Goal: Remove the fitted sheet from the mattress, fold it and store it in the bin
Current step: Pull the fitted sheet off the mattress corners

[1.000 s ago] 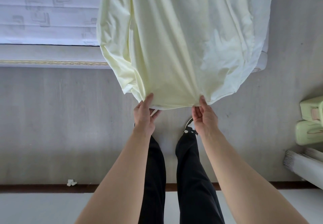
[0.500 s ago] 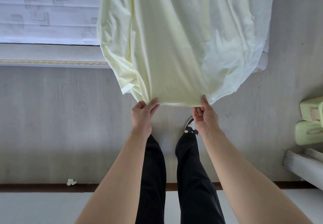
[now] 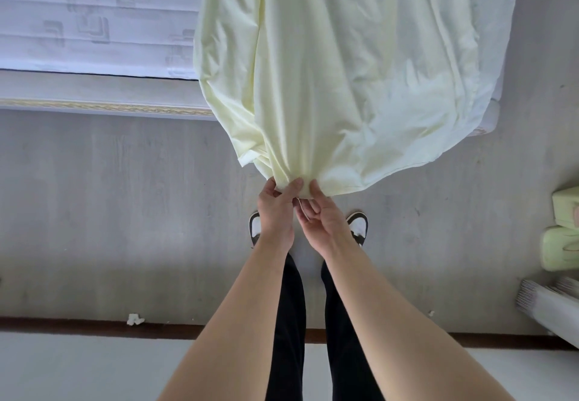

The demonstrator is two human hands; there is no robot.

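So right now I've got the pale yellow cotton fitted sheet half hanging off the white quilted mattress, draped over its corner and side with the lowest bunch of hem held above the grey wood-look floor. My left hand is pinching the gathered hem, thumb on top. My right hand sits right up against it, thumb tip on the fabric and fingers curled under; looks like it's pinching the same edge, with a thin bit of white elastic or seam showing between the two.

To do this well, I'd say line up the two corners seam to seam before lifting, keep a firm pinch so the elastic doesn't ping loose, then pull straight back from the mattress so the rest slides off evenly.

Room-wise: plenty of bare floor to the left of the mattress corner and behind my black-and-white sneakers. To the right of the sheet there are pale green plastic boxes, so I'd swing left, not right. No clear view of a bin that I can be sure of.
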